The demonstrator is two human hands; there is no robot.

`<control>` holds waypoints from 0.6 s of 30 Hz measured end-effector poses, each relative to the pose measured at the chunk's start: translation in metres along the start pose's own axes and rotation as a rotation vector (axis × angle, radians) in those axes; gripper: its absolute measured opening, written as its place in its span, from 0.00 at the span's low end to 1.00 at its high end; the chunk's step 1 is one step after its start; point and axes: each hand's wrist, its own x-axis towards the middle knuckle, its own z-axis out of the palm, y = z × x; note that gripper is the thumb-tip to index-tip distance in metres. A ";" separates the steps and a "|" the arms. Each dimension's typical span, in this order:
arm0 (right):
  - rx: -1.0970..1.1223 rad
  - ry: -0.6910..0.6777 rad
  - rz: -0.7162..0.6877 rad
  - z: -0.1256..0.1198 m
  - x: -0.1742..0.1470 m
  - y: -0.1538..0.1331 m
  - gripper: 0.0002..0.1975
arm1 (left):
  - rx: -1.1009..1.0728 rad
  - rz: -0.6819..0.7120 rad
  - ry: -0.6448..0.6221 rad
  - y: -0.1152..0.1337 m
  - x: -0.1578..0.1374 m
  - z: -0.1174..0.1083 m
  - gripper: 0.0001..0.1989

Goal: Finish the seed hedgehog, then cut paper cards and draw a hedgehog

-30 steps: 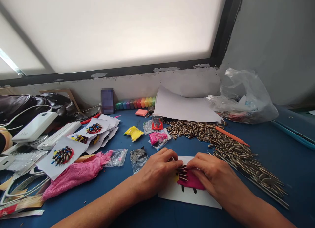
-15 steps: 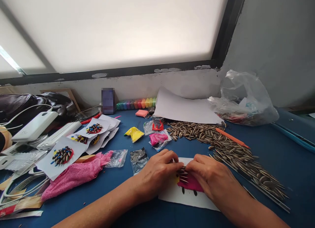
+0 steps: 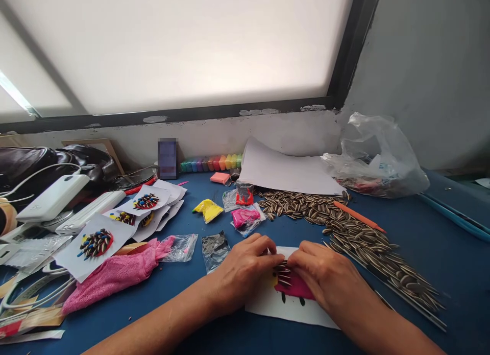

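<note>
On a white sheet of paper [image 3: 291,314] lies a flat shape of magenta modelling clay [image 3: 300,287] with a yellow clay end at its left. Several striped sunflower seeds [image 3: 284,277] stick out of the clay in a row, and dark little ovals sit below it on the paper. My left hand [image 3: 245,273] is closed at the yellow end, its fingertips by the seeds. From the right, my right hand [image 3: 325,276] pinches at the clay's upper edge, close to the left fingertips. Whatever either pinch holds is hidden.
A heap of sunflower seeds [image 3: 367,247] spreads on the right, with an orange clay tool [image 3: 360,217] on it. Clay packets, yellow [image 3: 207,210] and pink [image 3: 245,217], lie ahead. Finished seed-covered pieces on paper [image 3: 97,242] and a pink cloth [image 3: 118,278] are at left.
The view has shifted very slightly. Both hands stay at the clay in nearly the same pose, with no clear change in the seeds.
</note>
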 end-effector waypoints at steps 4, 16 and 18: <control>0.013 0.010 0.001 -0.001 -0.001 -0.001 0.14 | 0.000 -0.003 0.008 0.002 0.001 -0.002 0.12; 0.030 0.166 0.024 -0.015 -0.007 0.018 0.14 | 0.019 0.030 0.073 0.002 0.001 -0.003 0.13; 0.043 0.163 0.000 -0.012 -0.007 0.018 0.14 | 0.014 0.033 0.081 0.002 0.001 -0.003 0.13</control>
